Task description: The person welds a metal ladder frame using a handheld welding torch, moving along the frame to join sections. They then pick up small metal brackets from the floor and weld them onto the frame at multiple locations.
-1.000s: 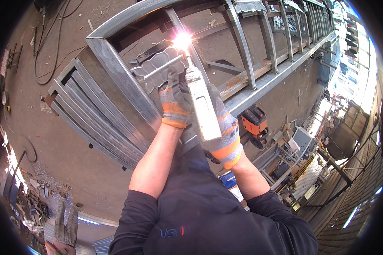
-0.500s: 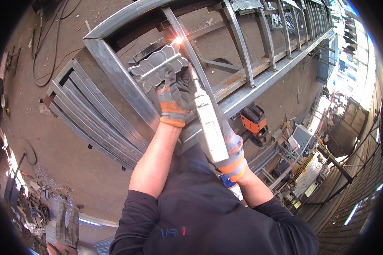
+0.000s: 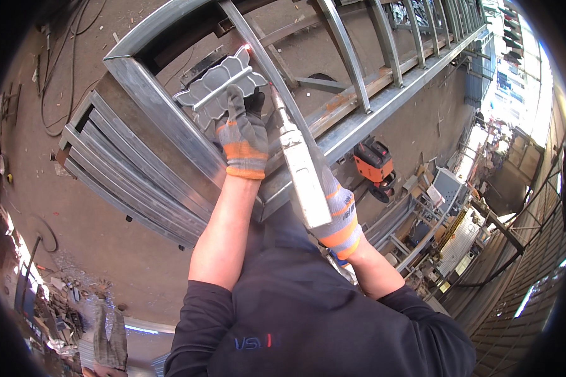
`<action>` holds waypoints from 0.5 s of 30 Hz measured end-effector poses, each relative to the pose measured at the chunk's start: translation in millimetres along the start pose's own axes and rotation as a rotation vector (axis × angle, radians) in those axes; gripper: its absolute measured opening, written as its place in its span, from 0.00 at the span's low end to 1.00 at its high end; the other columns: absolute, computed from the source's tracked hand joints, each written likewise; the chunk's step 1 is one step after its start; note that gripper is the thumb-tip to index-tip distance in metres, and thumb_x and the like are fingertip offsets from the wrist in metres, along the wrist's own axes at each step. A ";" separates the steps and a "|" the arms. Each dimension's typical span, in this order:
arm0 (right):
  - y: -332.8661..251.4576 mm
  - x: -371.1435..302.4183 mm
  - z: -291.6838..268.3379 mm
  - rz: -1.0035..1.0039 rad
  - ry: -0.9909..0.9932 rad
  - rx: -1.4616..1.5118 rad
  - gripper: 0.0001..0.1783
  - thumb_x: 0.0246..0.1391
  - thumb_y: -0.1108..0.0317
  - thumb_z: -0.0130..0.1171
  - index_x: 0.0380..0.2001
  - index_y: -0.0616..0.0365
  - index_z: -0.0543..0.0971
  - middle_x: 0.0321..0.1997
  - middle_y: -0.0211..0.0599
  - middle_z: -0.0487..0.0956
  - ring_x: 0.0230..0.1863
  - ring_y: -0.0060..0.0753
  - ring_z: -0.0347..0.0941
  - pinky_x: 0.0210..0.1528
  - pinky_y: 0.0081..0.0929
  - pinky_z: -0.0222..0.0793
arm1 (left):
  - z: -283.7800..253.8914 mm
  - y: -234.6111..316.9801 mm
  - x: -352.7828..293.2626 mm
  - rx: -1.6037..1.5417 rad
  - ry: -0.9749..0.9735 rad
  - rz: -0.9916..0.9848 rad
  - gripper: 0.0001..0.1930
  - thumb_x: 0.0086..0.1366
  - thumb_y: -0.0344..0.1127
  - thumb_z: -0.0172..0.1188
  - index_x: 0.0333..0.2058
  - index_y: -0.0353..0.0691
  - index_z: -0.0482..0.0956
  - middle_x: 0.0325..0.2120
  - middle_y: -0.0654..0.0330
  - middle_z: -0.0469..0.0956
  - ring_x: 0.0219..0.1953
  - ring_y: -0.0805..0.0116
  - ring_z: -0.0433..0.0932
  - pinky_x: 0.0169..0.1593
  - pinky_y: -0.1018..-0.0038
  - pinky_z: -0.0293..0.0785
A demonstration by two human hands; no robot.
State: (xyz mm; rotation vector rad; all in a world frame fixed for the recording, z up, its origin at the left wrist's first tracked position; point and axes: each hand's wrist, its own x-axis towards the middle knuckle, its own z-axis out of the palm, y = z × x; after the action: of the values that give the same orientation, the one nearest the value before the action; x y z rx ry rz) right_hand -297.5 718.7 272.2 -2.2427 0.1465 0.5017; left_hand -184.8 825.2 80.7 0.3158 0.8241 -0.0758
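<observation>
My left hand (image 3: pixel 242 135), in a grey and orange glove, is closed on a silver leaf-shaped metal ornament (image 3: pixel 215 80) with a straight rib across it. The ornament lies against a slanting square-tube bar (image 3: pixel 256 50) of a large metal frame (image 3: pixel 163 110). A small reddish glow (image 3: pixel 248 48) shows where its upper corner meets that bar. In my gloved right hand (image 3: pixel 341 220) is a white welding torch (image 3: pixel 305 179), fingers wrapped round its far side. The torch's narrow tip lies beside the bar, just right of my left fingers, apart from the glow.
A panel of parallel metal tubes (image 3: pixel 135 173) stands left of the frame. On the floor to the right is an orange and black wheeled machine (image 3: pixel 374 162). Cables (image 3: pixel 75 56) lie at upper left. Another person's legs (image 3: pixel 110 336) show at lower left; metal clutter (image 3: pixel 443 201) fills the right.
The bright welding flash at the ornament's corner has dimmed to a small red glow. The torch and both hands keep nearly the same places against the frame; the whole view has shifted slightly.
</observation>
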 end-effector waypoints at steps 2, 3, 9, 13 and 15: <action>0.3 1.0 1.6 0.036 -0.007 0.035 0.25 0.59 0.78 0.64 0.61 0.63 0.77 0.49 0.41 0.84 0.45 0.35 0.82 0.49 0.31 0.78 | -0.8 0.0 -0.5 0.012 0.007 -0.005 0.10 0.72 0.36 0.70 0.49 0.44 0.87 0.48 0.66 0.87 0.45 0.67 0.84 0.53 0.64 0.87; 0.4 1.3 2.0 0.033 -0.012 0.023 0.25 0.60 0.78 0.64 0.61 0.63 0.76 0.49 0.41 0.84 0.46 0.35 0.82 0.49 0.31 0.78 | -0.9 0.2 -0.7 0.015 0.005 0.000 0.10 0.72 0.36 0.70 0.49 0.44 0.87 0.48 0.66 0.87 0.45 0.67 0.84 0.52 0.64 0.87; -0.9 1.7 1.8 0.017 -0.034 -0.006 0.25 0.61 0.78 0.64 0.62 0.63 0.76 0.51 0.40 0.84 0.48 0.35 0.81 0.52 0.30 0.77 | -0.3 0.2 0.2 0.021 0.043 -0.010 0.10 0.72 0.35 0.70 0.50 0.44 0.87 0.47 0.66 0.87 0.42 0.67 0.85 0.49 0.66 0.88; -3.1 2.7 2.6 0.036 -0.019 0.039 0.25 0.61 0.78 0.63 0.62 0.63 0.76 0.51 0.40 0.84 0.48 0.35 0.81 0.52 0.29 0.77 | 1.9 -0.9 0.2 0.014 0.054 -0.001 0.10 0.71 0.36 0.71 0.49 0.42 0.87 0.46 0.65 0.86 0.42 0.67 0.85 0.48 0.69 0.88; -4.8 3.6 2.9 0.037 -0.014 0.037 0.25 0.61 0.78 0.63 0.62 0.63 0.76 0.50 0.40 0.84 0.48 0.35 0.81 0.51 0.29 0.77 | 2.3 -1.2 -0.1 0.010 0.063 0.011 0.11 0.71 0.36 0.71 0.49 0.40 0.87 0.47 0.63 0.86 0.42 0.66 0.85 0.49 0.69 0.88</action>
State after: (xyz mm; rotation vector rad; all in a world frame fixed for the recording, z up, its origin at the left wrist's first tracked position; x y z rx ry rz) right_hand -293.9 724.2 272.4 -2.2039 0.1891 0.5301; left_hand -183.4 823.4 82.0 0.3339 0.8843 -0.0597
